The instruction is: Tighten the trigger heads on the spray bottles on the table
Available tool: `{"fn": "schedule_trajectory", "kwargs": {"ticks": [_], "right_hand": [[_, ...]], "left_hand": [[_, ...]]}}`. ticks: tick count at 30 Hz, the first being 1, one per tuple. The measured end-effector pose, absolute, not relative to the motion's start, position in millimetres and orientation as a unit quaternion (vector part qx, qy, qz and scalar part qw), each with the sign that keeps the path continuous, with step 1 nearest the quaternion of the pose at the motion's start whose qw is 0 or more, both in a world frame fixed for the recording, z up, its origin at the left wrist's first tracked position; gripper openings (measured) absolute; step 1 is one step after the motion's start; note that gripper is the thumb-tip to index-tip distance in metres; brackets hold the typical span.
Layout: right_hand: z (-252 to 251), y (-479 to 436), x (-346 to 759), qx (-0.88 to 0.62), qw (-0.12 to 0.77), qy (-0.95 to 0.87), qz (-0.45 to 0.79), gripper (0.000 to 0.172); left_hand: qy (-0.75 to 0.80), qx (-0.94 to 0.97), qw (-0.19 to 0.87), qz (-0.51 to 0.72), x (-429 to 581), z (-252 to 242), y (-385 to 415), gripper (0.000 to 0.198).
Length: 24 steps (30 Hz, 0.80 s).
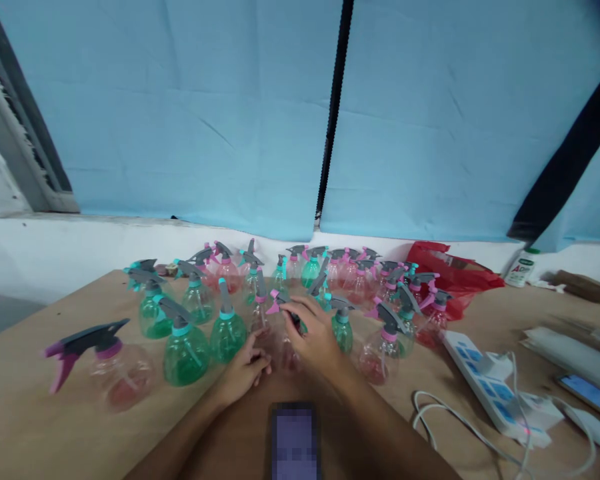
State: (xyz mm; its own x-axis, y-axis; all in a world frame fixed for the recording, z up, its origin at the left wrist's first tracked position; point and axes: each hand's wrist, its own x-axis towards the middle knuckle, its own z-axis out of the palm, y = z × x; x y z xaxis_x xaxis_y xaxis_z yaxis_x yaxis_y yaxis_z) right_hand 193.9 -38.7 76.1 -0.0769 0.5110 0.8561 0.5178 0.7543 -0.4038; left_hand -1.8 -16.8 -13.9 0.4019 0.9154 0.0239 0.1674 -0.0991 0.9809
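My right hand [313, 330] is closed around the grey and pink spray head of a clear bottle [291, 357] with pink liquid. To its left, my left hand [247, 367] rests near the table with its fingers curled; whether they hold anything is hidden. Green spray bottles [185, 357] with grey and teal heads stand left of my left hand. Farther left is a pink bottle [123, 380] with a pink trigger. Another pink bottle [379, 357] stands right of my right hand.
More spray bottles stand in rows behind my hands. A red plastic bag [450, 273] and a white bottle [521, 268] are at the back right. A power strip [487, 387] with cables, a phone [593, 395] and another phone [295, 443] lie nearer.
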Motion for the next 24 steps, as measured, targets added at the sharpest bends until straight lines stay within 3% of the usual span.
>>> {"fn": "schedule_trajectory", "kwargs": {"ticks": [4, 9, 16, 21, 24], "right_hand": [[60, -39, 188, -0.345, 0.592, -0.726, 0.05, 0.029], [43, -34, 181, -0.373, 0.657, -0.624, 0.2, 0.048], [34, -21, 180, -0.378, 0.569, -0.61, 0.401, 0.022], [48, -25, 181, -0.352, 0.552, -0.6, 0.46, 0.019], [51, -24, 183, -0.362, 0.568, -0.608, 0.42, 0.016]], "left_hand": [[0.417, 0.649, 0.528, 0.354, -2, -13, -17, 0.075], [0.416, 0.65, 0.528, 0.355, -3, -14, -18, 0.069], [0.409, 0.651, 0.53, 0.357, -6, -24, -14, 0.071], [0.423, 0.644, 0.528, 0.356, -3, -18, -19, 0.07], [0.422, 0.65, 0.527, 0.35, -2, -14, -22, 0.068]]}}
